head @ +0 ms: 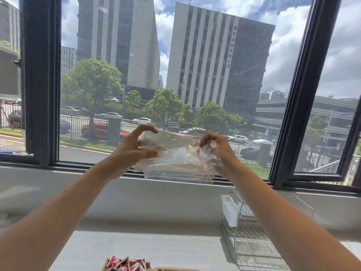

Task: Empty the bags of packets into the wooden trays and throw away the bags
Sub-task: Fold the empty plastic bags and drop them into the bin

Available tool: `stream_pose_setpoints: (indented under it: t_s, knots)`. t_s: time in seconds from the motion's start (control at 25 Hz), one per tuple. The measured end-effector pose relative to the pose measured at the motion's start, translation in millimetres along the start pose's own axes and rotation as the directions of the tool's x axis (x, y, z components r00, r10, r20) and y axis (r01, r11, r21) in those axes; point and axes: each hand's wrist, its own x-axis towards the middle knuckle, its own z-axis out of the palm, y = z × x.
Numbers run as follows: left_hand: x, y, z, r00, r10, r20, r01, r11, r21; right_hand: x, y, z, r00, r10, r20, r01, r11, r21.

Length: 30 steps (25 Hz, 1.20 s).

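Note:
I hold a clear, empty plastic bag raised in front of the window. My right hand is closed around a crumpled end of it. My left hand touches the bag's other end with fingers spread and curled, thumb below and fingers above. At the bottom edge of the view a wooden tray holds several red and white packets. The rim of a second wooden tray shows just to its right, its contents hidden.
A wire dish rack with a white plastic holder stands on the pale counter at the right. A large dark-framed window and its sill lie behind my hands.

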Motion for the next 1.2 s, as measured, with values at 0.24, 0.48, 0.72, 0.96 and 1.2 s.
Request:
stream_pose_setpoints:
  t_s: [0.24,0.48,0.72,0.96,1.2]
  knots:
    - [-2,2,-14,0.994,-0.030,-0.102,0.052,0.974,0.222,-17,-14,18,0.974,0.226,0.000,-0.214,0.922,0.323]
    - [-23,0,-10,0.997,0.000,-0.081,0.022,0.961,0.277,-50,-10,36,0.977,0.199,0.071,-0.176,0.953,-0.248]
    - [-59,-23,-2,0.997,-0.021,-0.079,0.041,0.964,0.261,-94,23,50,0.996,-0.016,0.085,0.064,0.791,-0.609]
    - [-88,-35,68,0.995,-0.093,0.043,0.086,0.984,0.159,-174,47,15,0.986,0.031,-0.164,-0.133,0.740,-0.659]
    - [-123,-29,227,0.956,-0.126,0.265,0.074,0.978,0.196,-315,24,-94,0.893,0.094,-0.440,-0.378,0.689,-0.619]
